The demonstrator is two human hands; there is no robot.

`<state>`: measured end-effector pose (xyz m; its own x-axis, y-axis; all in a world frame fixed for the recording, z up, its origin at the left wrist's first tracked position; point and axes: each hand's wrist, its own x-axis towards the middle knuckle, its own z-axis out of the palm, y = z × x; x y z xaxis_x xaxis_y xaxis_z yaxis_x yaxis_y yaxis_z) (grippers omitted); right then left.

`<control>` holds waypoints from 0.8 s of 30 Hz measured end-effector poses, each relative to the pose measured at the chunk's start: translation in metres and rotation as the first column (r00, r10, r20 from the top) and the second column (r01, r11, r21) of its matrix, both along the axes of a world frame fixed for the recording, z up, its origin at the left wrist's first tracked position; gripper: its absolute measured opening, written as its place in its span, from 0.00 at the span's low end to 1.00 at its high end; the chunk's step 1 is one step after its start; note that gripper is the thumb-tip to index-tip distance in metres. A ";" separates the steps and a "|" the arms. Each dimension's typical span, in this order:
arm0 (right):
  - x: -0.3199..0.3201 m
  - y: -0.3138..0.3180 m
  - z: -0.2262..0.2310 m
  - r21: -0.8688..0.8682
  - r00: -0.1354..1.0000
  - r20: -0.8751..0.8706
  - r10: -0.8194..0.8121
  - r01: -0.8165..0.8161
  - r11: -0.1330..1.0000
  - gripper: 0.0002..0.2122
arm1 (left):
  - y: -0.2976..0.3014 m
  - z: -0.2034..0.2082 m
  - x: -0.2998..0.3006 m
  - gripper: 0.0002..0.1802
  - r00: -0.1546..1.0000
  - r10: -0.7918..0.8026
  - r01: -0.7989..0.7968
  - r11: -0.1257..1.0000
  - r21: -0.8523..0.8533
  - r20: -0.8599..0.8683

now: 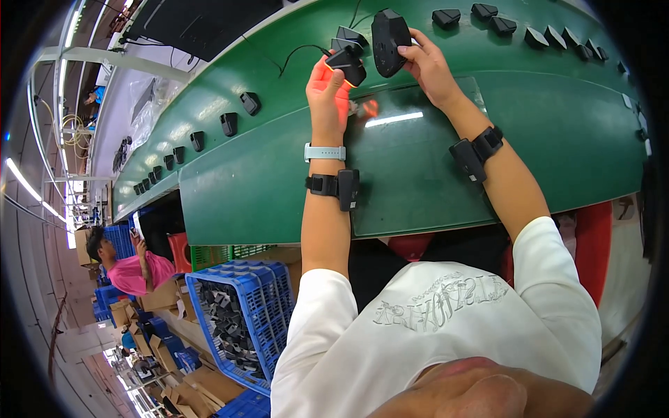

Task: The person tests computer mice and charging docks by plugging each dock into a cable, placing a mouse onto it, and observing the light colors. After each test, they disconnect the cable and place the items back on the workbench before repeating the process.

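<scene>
My left hand is closed around a small black angular device; orange-red light glows along its edge and on my fingers. A thin black cable runs up to it. Just beyond sits another black angular piece, partly hidden by the held one. In my right hand, gripped between thumb and fingers, a larger black faceted device is tilted upright, close beside the glowing one. Both hands are raised over the far part of the green work surface. The exact kind of these devices I cannot tell.
Several black units line the green conveyor belt at left, among them one unit; more stand at the far right. A glossy sheet lies before me. Lower left, a blue crate holds many black pieces; a person in pink is beyond.
</scene>
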<state>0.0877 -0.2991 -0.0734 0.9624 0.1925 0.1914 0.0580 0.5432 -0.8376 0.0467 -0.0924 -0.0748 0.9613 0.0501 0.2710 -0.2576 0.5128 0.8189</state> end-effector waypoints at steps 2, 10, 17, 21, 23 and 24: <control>-0.002 0.003 -0.001 -0.152 0.986 0.164 0.040 -0.015 0.988 0.25 | -0.004 0.002 -0.002 0.28 0.999 0.038 -0.038 0.990 0.135 0.000; -0.008 0.006 -0.003 -0.350 0.942 0.334 0.043 0.082 0.933 0.29 | -0.010 0.003 -0.002 0.35 0.999 0.048 -0.047 0.980 0.193 -0.001; -0.010 0.008 0.000 -0.333 0.941 0.339 0.008 0.112 0.936 0.28 | -0.006 0.000 -0.002 0.34 0.999 0.004 0.002 0.986 0.166 -0.036; -0.008 0.009 -0.002 -0.310 0.948 0.318 0.014 0.090 0.946 0.28 | -0.006 0.000 -0.002 0.32 0.998 0.025 -0.018 0.992 0.123 -0.055; -0.007 0.008 -0.005 -0.289 0.954 0.298 0.022 0.068 0.955 0.28 | -0.006 0.001 -0.003 0.31 0.998 0.031 -0.024 0.991 0.130 -0.053; -0.006 0.008 -0.006 -0.272 0.957 0.290 0.026 0.056 0.961 0.27 | -0.007 0.002 -0.004 0.31 0.998 0.031 -0.024 0.991 0.129 -0.056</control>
<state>0.0821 -0.2909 -0.0791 0.8767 0.2632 0.4027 0.3257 0.2914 -0.8994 0.0431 -0.0991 -0.0729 0.9742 0.0450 0.2211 -0.2206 0.3961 0.8913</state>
